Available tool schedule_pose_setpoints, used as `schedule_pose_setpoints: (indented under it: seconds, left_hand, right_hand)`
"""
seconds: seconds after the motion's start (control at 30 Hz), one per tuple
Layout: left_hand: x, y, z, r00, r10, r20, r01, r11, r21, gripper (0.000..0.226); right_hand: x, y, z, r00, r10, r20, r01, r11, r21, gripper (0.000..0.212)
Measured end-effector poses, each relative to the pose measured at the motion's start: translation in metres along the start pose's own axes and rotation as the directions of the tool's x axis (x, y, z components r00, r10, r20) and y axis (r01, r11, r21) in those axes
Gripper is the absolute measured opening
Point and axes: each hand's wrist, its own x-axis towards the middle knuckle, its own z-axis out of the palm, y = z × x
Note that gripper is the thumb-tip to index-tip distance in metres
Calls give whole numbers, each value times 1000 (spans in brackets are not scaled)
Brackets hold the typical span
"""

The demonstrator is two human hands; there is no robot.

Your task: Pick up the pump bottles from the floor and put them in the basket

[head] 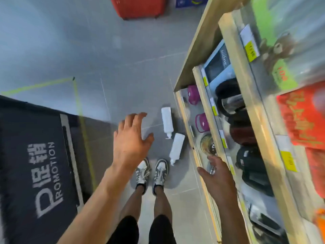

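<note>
Left hand [131, 138] spread, right hand [216, 175] seemingly loose by shelf edge [184, 120], two pump bottles [167, 120] [176, 147] on open floor [123, 67]

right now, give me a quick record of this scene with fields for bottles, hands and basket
far bottle: white, lying on the floor beside the shelf
near bottle: white, lying on the floor, tilted
left hand: open, fingers spread, holds nothing
right hand: open, by the shelf edge, holds nothing
basket: possibly the red container at the top; unsure
progress: no bottle picked up yet
</note>
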Motion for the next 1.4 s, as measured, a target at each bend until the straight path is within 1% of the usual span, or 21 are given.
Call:
schedule_pose_setpoints:
  seconds: [0.1, 0.2, 0.23, 0.27, 0.33, 0.4, 0.43, 0.5, 0.57, 0.63, 0.73, 0.8, 0.9, 0.97, 1.03, 1.07, 1.13, 1.2, 1.3, 1.37, 1.4]
  left_hand:
    - [24, -20, 62, 997, 5, 76, -10, 998, 63, 64]
    - [65, -55, 155, 985, -34, 168, 20, 996, 83, 65]
    - [78, -64, 189, 977, -54, 204, 41, 997, 65, 65]
    - [93, -74, 227, 966, -81, 244, 78, 997, 21, 66]
    - [126, -92, 303, 929, -142, 341, 195, 973, -126, 68]
    - [159, -109, 378, 878, -199, 435, 327, 913, -242, 73]
    - [176, -116, 412, 852, -231, 470, 385, 884, -263, 75]
    - [210, -129, 469, 833, -285, 474, 446, 853, -272, 77]
    - [241, -139, 516, 849, -333, 409, 469, 833, -294, 82]
    - [265, -145, 555, 850, -394, 349, 507, 794, -337, 92]
    - [289, -139, 600, 791, -502, 351, 611, 685, -397, 105]
    - [299, -128, 619, 779, -524, 343, 626, 676, -388, 108]
    - [312, -115, 639, 774, -555, 305, 633, 665, -397, 112]
    - [319, -115, 649, 777, -573, 258, 627, 671, -396, 104]
    - [324, -120, 648, 810, -544, 216, 584, 723, -368, 92]
    - [325, -124, 643, 831, -513, 217, 557, 753, -350, 87]
    - [322, -135, 626, 857, -442, 265, 512, 794, -329, 81]
    - [312, -146, 603, 865, -398, 306, 484, 822, -299, 77]
    - [283, -157, 553, 858, -395, 329, 468, 866, -179, 71]
    - [260, -160, 515, 847, -413, 335, 473, 873, -121, 69]
    - [247, -162, 496, 839, -429, 334, 486, 867, -109, 68]
  right_hand:
    - [52, 19, 35, 1000, 30, 8, -30, 1000, -1, 43]
    - [130, 51, 94, 998, 42, 37, -41, 999, -11, 43]
    - [155, 63, 115, 997, 60, 48, -59, 998, -18, 44]
    - [179, 74, 134, 996, 72, 56, -71, 997, -21, 46]
    - [227, 95, 176, 995, 85, 52, -84, 996, -32, 50]
    - [274, 116, 218, 996, 74, 42, -72, 997, -37, 57]
    - [296, 126, 240, 997, 64, 50, -61, 997, -53, 58]
    - [338, 152, 282, 994, 72, 87, -63, 992, -106, 59]
    - [373, 177, 319, 990, 104, 99, -93, 989, -114, 69]
    - [397, 195, 349, 983, 170, 63, -164, 982, -91, 86]
    - [415, 216, 388, 952, 303, -53, -305, 952, -34, 102]
    - [420, 226, 410, 930, 353, -101, -356, 934, -18, 106]
    - [427, 236, 437, 914, 386, -129, -387, 922, 19, 108]
    - [433, 241, 445, 896, 420, -146, -418, 907, 44, 104]
    - [439, 245, 444, 881, 451, -143, -448, 892, 55, 94]
    - [440, 247, 441, 875, 466, -129, -462, 885, 63, 89]
    - [439, 247, 428, 871, 486, -72, -480, 873, 87, 82]
    - [434, 244, 415, 863, 506, 4, -501, 854, 140, 80]
    - [411, 226, 396, 839, 536, 93, -541, 805, 244, 87]
    - [385, 209, 383, 833, 544, 102, -550, 791, 268, 92]
    - [369, 197, 376, 833, 543, 100, -548, 791, 271, 91]
